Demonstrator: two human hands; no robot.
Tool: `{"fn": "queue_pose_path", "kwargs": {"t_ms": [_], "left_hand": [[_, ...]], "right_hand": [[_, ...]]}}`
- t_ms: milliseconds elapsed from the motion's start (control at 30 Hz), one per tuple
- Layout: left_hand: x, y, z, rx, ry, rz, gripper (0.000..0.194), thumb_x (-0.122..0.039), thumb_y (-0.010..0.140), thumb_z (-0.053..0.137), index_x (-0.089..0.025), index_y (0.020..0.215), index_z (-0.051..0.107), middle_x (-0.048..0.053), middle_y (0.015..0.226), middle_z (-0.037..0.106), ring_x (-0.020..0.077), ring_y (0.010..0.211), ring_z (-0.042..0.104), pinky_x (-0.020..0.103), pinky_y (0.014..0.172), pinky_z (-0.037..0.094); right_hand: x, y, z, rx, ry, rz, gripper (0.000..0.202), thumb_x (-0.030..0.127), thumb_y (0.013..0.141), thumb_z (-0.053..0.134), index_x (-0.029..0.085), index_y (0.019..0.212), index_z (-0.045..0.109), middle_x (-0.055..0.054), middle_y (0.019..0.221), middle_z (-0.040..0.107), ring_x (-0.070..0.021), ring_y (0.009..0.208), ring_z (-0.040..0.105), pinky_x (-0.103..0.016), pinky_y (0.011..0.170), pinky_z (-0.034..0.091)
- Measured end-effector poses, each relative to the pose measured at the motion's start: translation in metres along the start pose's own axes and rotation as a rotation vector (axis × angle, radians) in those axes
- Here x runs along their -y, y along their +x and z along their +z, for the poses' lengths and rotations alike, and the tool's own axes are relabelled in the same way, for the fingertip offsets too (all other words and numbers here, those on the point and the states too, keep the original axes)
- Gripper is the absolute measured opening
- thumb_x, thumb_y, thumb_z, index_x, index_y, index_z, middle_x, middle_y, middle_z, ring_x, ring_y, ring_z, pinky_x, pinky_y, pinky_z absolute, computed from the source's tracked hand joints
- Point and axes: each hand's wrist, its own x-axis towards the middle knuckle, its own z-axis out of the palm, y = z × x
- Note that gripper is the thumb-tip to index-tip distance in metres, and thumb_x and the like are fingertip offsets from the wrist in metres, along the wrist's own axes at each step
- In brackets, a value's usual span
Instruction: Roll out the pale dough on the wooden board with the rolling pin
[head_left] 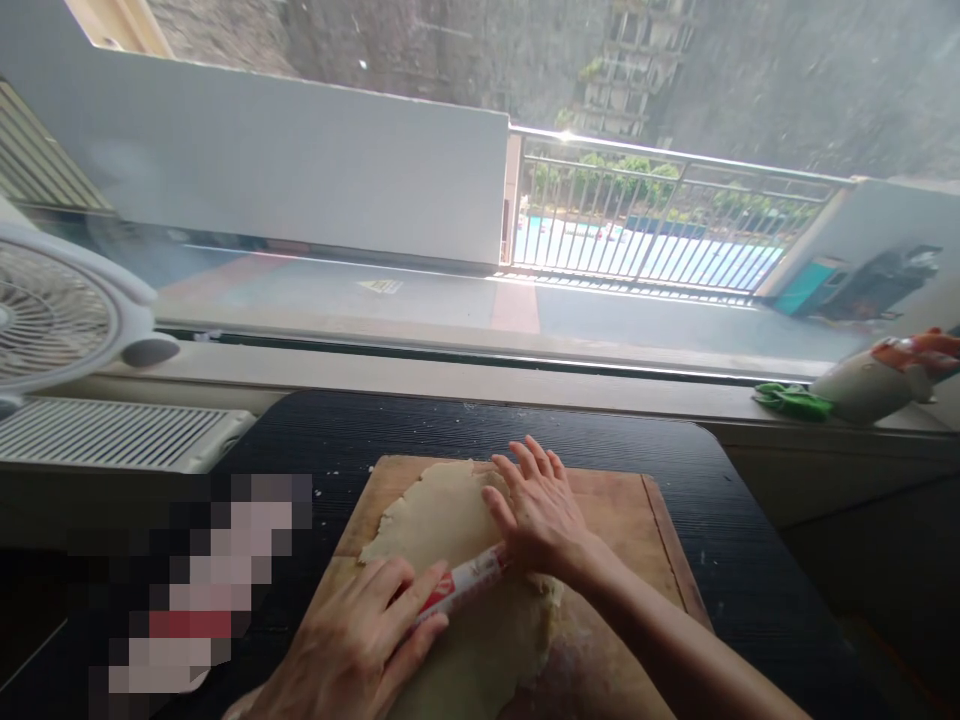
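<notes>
A thin, ragged-edged sheet of dough (435,510) lies spread over a wooden cutting board (615,510). Across it runs a slim white rolling pin with red print (472,580), slanting up to the right. My left hand (360,630) is closed over the pin's lower left end, thumb and forefinger on either side. My right hand (544,515) rests with its palm heel on the pin's other end, fingers spread out over the dough and board. Both ends of the pin are hidden under my hands.
The board sits on a dark table (315,440) with white specks. A pixelated patch (217,570) covers something at the left. A white fan (67,310) stands far left. On the windowsill at right lie a green cloth (791,400) and a pale container (862,385).
</notes>
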Motion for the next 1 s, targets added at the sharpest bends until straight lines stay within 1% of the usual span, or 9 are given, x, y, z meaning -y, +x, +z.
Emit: {"fn": "queue_pose_path", "kwargs": {"t_ms": [167, 367, 500, 567, 633, 700, 833, 867, 1000], "left_hand": [[0.0, -0.001, 0.0, 0.007, 0.014, -0.002, 0.036, -0.033, 0.09, 0.046, -0.029, 0.126, 0.049, 0.002, 0.099, 0.058, 0.0145, 0.089, 0.059, 0.024, 0.077, 0.05], [0.001, -0.003, 0.001, -0.004, 0.035, 0.003, 0.039, -0.039, 0.088, 0.049, -0.032, 0.127, 0.047, 0.001, 0.102, 0.058, 0.0148, 0.092, 0.059, 0.023, 0.079, 0.05], [0.002, -0.001, 0.0, 0.04, 0.012, -0.022, 0.035, -0.036, 0.09, 0.047, -0.032, 0.125, 0.049, 0.0, 0.1, 0.059, 0.0133, 0.09, 0.059, 0.02, 0.076, 0.05], [0.002, -0.002, 0.002, 0.025, 0.012, -0.004, 0.037, -0.037, 0.088, 0.048, -0.032, 0.125, 0.048, 0.0, 0.101, 0.059, 0.0136, 0.091, 0.059, 0.02, 0.077, 0.05], [0.004, -0.004, 0.004, -0.015, 0.029, 0.012, 0.04, -0.038, 0.087, 0.051, -0.033, 0.126, 0.048, 0.001, 0.104, 0.059, 0.0149, 0.092, 0.059, 0.021, 0.078, 0.05], [0.005, -0.005, 0.006, -0.028, 0.037, 0.005, 0.041, -0.039, 0.086, 0.052, -0.033, 0.126, 0.048, 0.001, 0.105, 0.059, 0.0156, 0.093, 0.059, 0.022, 0.079, 0.05], [0.008, -0.004, 0.007, 0.025, -0.003, 0.004, 0.04, -0.036, 0.087, 0.051, -0.032, 0.127, 0.047, 0.0, 0.102, 0.06, 0.013, 0.09, 0.06, 0.018, 0.076, 0.049], [0.009, -0.004, 0.006, 0.019, -0.008, 0.012, 0.04, -0.036, 0.087, 0.052, -0.032, 0.127, 0.047, -0.001, 0.101, 0.06, 0.0127, 0.089, 0.06, 0.018, 0.076, 0.049], [0.007, -0.003, 0.006, -0.071, -0.003, 0.033, 0.041, -0.039, 0.083, 0.057, -0.033, 0.123, 0.051, -0.001, 0.1, 0.061, 0.0134, 0.086, 0.061, 0.018, 0.075, 0.049]], "right_hand": [[0.0, -0.001, -0.001, 0.014, 0.014, 0.017, 0.05, 0.051, 0.091, 0.029, 0.025, 0.131, 0.042, -0.008, 0.141, 0.035, -0.0255, 0.136, 0.016, -0.047, 0.108, 0.014], [-0.002, -0.007, -0.002, 0.054, 0.033, -0.014, 0.047, 0.051, 0.092, 0.029, 0.027, 0.13, 0.043, -0.006, 0.141, 0.036, -0.0244, 0.136, 0.016, -0.046, 0.109, 0.012], [-0.001, -0.001, -0.002, 0.045, 0.028, 0.016, 0.049, 0.05, 0.092, 0.029, 0.024, 0.131, 0.042, -0.008, 0.142, 0.034, -0.0251, 0.136, 0.015, -0.046, 0.109, 0.012], [-0.002, -0.003, -0.002, 0.05, 0.035, 0.002, 0.048, 0.05, 0.092, 0.029, 0.025, 0.131, 0.042, -0.007, 0.141, 0.035, -0.0248, 0.136, 0.015, -0.046, 0.109, 0.011], [-0.003, -0.006, -0.002, 0.063, 0.049, -0.019, 0.046, 0.05, 0.092, 0.03, 0.028, 0.13, 0.043, -0.005, 0.14, 0.037, -0.0244, 0.136, 0.016, -0.046, 0.109, 0.012], [-0.004, -0.006, -0.002, 0.066, 0.054, -0.015, 0.046, 0.051, 0.091, 0.031, 0.028, 0.13, 0.043, -0.005, 0.14, 0.037, -0.0245, 0.136, 0.016, -0.046, 0.109, 0.013], [-0.003, -0.005, -0.003, 0.047, 0.046, 0.015, 0.048, 0.05, 0.091, 0.032, 0.025, 0.13, 0.042, -0.007, 0.14, 0.036, -0.0253, 0.136, 0.016, -0.047, 0.108, 0.012], [-0.003, -0.007, -0.004, 0.048, 0.05, 0.009, 0.047, 0.05, 0.091, 0.032, 0.026, 0.13, 0.043, -0.007, 0.14, 0.036, -0.0252, 0.136, 0.016, -0.047, 0.109, 0.012], [-0.004, -0.012, -0.006, 0.075, 0.068, -0.031, 0.043, 0.049, 0.091, 0.033, 0.029, 0.127, 0.045, -0.004, 0.138, 0.039, -0.0248, 0.135, 0.017, -0.046, 0.108, 0.014]]}}
